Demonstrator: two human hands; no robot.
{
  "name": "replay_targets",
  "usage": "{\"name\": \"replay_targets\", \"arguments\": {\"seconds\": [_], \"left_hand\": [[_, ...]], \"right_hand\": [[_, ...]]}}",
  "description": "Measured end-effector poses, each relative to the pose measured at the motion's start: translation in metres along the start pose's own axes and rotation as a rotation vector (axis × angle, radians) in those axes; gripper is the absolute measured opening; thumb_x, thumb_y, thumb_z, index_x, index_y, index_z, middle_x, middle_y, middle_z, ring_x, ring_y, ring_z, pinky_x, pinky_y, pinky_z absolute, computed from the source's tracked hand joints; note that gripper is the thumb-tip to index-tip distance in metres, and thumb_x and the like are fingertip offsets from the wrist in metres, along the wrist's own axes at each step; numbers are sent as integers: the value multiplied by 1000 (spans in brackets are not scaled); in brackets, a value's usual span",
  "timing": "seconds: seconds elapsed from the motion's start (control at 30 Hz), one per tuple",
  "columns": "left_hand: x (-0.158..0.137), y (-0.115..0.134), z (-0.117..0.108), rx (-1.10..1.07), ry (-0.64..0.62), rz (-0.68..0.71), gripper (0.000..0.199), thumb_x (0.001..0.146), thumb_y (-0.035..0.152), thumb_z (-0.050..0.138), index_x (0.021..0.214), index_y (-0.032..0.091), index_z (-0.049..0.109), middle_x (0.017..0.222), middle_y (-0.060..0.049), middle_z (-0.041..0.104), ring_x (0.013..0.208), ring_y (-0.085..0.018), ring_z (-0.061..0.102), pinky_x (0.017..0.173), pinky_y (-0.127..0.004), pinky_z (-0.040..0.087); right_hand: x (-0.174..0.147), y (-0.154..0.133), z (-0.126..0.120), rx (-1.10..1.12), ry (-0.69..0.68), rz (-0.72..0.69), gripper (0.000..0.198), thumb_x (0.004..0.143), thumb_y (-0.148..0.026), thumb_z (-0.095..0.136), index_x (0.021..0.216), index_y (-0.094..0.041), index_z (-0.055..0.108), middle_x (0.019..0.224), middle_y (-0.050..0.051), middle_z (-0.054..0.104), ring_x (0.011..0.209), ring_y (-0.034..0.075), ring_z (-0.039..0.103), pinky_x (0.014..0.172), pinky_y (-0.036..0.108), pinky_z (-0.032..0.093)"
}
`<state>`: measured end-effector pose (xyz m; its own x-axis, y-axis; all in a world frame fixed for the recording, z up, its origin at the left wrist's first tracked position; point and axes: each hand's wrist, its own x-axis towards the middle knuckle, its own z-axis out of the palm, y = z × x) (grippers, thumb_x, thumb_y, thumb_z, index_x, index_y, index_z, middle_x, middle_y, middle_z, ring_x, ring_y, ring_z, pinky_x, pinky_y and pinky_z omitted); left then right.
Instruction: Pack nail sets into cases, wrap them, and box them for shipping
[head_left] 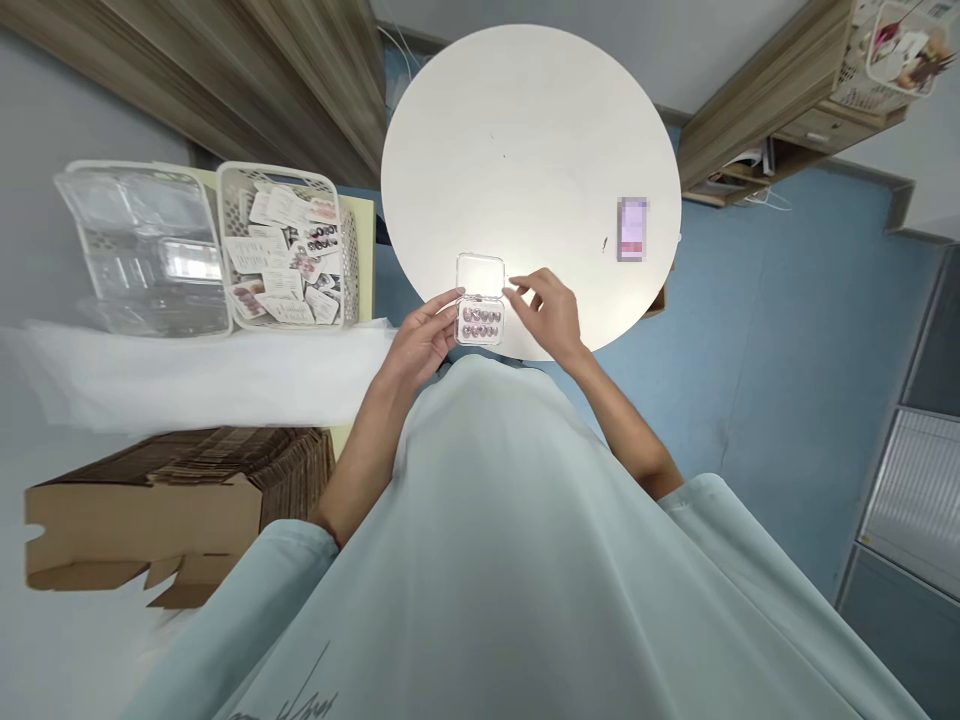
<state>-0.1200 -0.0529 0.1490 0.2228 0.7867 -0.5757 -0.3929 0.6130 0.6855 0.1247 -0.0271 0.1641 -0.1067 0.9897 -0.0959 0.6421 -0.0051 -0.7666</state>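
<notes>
A small clear plastic case of press-on nails lies with its lid swung up, over the near edge of the round white table. Inside it, the press-on nails sit in two rows. My left hand grips the case by its left side, the thumb and a finger at the edge. At the right side, near the hinge, my right hand has thumb and index finger pinched together on the lid's corner. Its other fingers curl inward.
A phone-like object, blurred out, lies on the round table at the right. To my left stand a basket of nail cards and another of clear plastic packaging. Flat cardboard boxes are stacked below a white sheet.
</notes>
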Motion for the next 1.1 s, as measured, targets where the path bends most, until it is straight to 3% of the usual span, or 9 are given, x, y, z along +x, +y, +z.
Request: {"name": "replay_targets", "arguments": {"seconds": [0.07,0.17,0.27,0.37,0.63,0.83,0.97,1.1], "left_hand": [[-3,1,-1,-4,-9,-1,52,99,33,87,147,17,75,141,-17,82,135,-32,78,118,-47,64],[-7,1,-1,-9,-21,-7,50,98,32,88,144,17,77,139,-16,83,133,-32,79,117,-46,64],[-9,0,-3,-8,-26,-23,51,96,32,89,143,17,78,138,-16,83,131,-31,80,115,-46,65],[-10,-3,-5,-8,-23,-33,53,95,34,90,144,17,77,137,-16,84,129,-31,80,113,-46,66],[-5,-5,-10,-8,29,-32,50,96,31,88,142,16,78,135,-16,84,128,-30,81,113,-46,66],[1,-2,-9,-11,62,9,48,99,34,85,144,18,76,137,-14,83,128,-29,80,113,-44,66],[3,2,-7,-24,73,23,45,105,46,80,141,19,77,135,-15,83,130,-29,79,110,-43,67],[4,4,-4,-15,55,27,50,103,50,83,142,19,77,137,-15,82,132,-31,78,111,-44,67]], "right_hand": [[15,5,-1,115,45,104,57,109,-75,64,116,-21,84,113,9,79,84,18,68,80,33,60],[33,14,3,296,-24,240,67,101,-85,67,95,-20,81,101,8,80,76,16,67,67,29,57],[43,18,12,425,-95,313,68,95,-86,74,82,-19,76,92,6,77,63,12,59,57,27,50],[46,17,19,481,-95,336,64,90,-83,83,82,-20,75,88,4,75,59,10,55,53,25,47],[44,0,4,488,-55,169,54,97,-77,79,100,-23,82,102,4,78,71,12,59,61,27,53],[15,-9,-14,393,-92,-4,52,99,-77,78,112,-27,86,106,4,75,75,14,60,68,30,54],[-9,-6,-12,323,-175,-70,44,101,-69,81,116,-29,86,108,5,73,73,14,59,70,32,54],[-26,-3,-1,269,-236,-49,36,102,-60,82,118,-28,83,110,4,74,68,13,58,71,33,54]]}}
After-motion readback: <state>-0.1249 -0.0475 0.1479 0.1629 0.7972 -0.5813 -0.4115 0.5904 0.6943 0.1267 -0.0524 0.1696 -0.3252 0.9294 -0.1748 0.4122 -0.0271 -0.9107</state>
